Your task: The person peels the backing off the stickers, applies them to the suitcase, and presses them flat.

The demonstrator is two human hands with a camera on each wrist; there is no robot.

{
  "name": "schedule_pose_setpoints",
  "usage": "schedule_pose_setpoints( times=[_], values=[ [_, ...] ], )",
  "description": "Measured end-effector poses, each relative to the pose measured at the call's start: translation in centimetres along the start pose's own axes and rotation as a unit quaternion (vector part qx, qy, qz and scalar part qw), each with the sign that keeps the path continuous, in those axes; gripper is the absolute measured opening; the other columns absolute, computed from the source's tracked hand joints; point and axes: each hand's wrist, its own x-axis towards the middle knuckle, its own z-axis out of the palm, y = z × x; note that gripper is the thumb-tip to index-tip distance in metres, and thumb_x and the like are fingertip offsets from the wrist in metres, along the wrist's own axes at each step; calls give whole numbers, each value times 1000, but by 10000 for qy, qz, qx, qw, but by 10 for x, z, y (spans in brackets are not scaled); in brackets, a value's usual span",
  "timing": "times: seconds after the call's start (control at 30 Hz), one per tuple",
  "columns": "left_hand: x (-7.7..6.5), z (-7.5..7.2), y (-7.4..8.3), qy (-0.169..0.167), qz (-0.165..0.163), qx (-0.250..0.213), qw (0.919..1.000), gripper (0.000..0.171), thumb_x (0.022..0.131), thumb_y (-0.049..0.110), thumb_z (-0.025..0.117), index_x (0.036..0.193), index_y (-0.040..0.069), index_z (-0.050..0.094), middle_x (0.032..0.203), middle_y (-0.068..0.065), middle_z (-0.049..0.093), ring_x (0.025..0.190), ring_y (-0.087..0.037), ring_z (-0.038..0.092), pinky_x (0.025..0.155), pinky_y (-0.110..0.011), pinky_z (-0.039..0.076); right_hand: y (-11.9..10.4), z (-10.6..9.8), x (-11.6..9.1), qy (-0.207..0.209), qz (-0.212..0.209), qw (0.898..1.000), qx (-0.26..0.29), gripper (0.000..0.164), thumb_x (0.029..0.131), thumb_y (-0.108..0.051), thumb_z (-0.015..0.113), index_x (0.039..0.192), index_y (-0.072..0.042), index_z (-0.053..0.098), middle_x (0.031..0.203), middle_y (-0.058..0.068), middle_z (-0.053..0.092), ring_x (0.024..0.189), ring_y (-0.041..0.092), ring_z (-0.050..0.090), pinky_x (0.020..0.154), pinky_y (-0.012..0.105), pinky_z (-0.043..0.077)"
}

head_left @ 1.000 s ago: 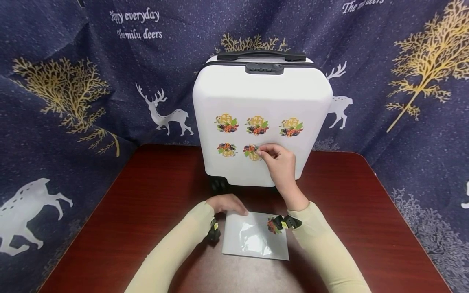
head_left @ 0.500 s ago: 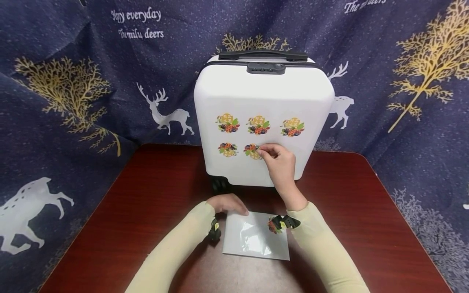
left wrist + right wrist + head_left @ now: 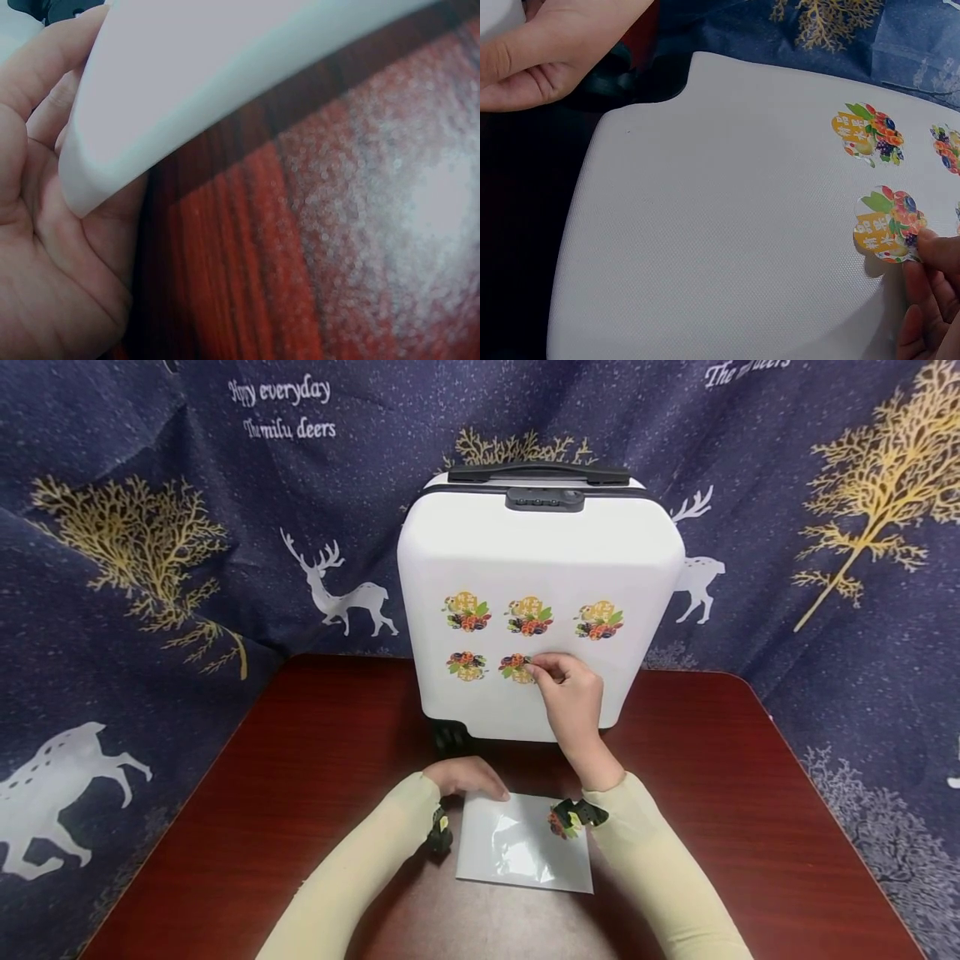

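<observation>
In the head view my right hand [image 3: 576, 697] pinches the edge of a fruit sticker [image 3: 515, 668] between thumb and fingertips, against the front of a white suitcase [image 3: 495, 714]. The right wrist view shows this sticker [image 3: 885, 225] with a shadow under its lower edge, so part of it stands off the shell. My left hand [image 3: 467, 777] grips the upper left corner of a white sticker sheet [image 3: 495, 852]. From the left wrist, that sheet [image 3: 187, 67] sits between the fingers, tilted up from the table. One fruit sticker [image 3: 561, 822] shows on it, partly covered by the right wrist's strap.
On the suitcase are a row of three fruit stickers [image 3: 528, 617] and another sticker [image 3: 467, 666] at lower left. The suitcase has a black handle [image 3: 538, 473] and stands on a dark red table [image 3: 322, 735]. A blue deer-print cloth [image 3: 360, 485] hangs behind.
The right wrist and forearm have shifted slightly left, with the fingertips still at the same sticker. The left hand and the sheet hold their place.
</observation>
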Motion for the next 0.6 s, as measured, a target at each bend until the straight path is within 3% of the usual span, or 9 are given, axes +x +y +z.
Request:
schedule_pose_setpoints(
  times=[0.33,0.6],
  values=[
    [-1,0,2,63,47,128,9999,32,88,23,77,112,1,76,106,-9,76,86,-14,66,79,-30,59,4,3,0,261,-368,9985,-324,10,89,-7,78,91,3,78,87,17,77,73,28,70,65,13,44],
    [-5,-2,3,-61,67,155,9998,31,87,25,77,109,3,77,103,-7,76,86,-14,69,79,-29,60,5,6,0,433,-920,9917,-786,10,89,-7,78,91,2,77,87,16,76,74,28,72,67,41,59]
  ],
)
